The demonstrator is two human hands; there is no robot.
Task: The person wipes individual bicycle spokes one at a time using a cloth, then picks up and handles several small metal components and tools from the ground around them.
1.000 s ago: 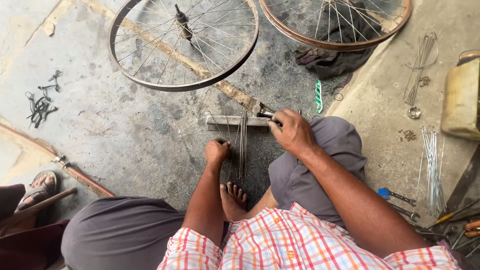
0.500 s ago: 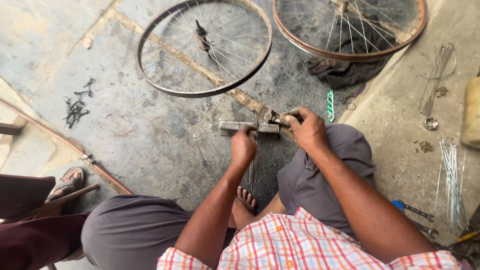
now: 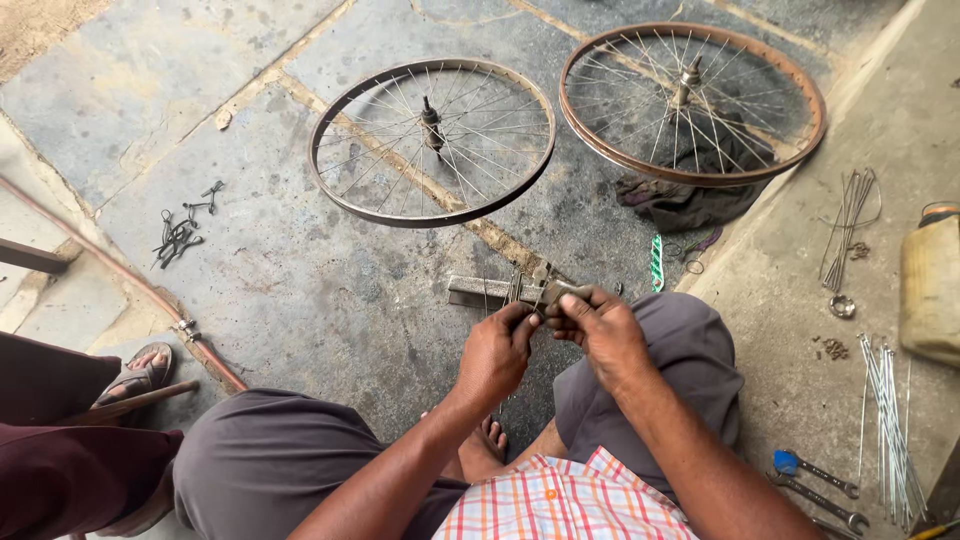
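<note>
Small metal wheel hub [image 3: 545,293] with thin spokes [image 3: 515,288] hanging from it, held level above the stone floor [image 3: 300,290], over the knees.

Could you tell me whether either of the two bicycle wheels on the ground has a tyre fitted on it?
No, both the grey wheel and the rust-coloured wheel lie flat as bare rims with spokes and hubs showing.

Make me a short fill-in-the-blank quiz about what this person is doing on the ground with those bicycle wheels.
1. Both hands, the left hand and the right hand, meet on a small metal ____ with spokes hanging from it.
2. Ahead on the stone floor lie ____ spoked wheels.
3. The rusty wheel lies to the ____ of the silver wheel.

Missing words: hub; two; right
</note>
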